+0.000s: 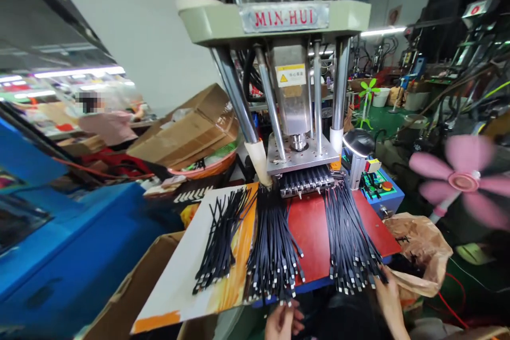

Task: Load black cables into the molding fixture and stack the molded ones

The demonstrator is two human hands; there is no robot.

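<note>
My left hand is at the front edge of the bench, its fingers curled together at the metal tip of a black cable from the middle bundle. On the right, my right hand is closed at the lower corner of the right bundle of black cables, with a dark cable end at its fingers; some fingers are hidden. A third, smaller cable bundle lies on the left. Behind them, a row of black cable ends sits in the metal mould under the press plate.
The press stands over the red board. A white and orange board extends left. A paper-lined bin, control box and pink fan are right. Cardboard boxes and a blue machine are left.
</note>
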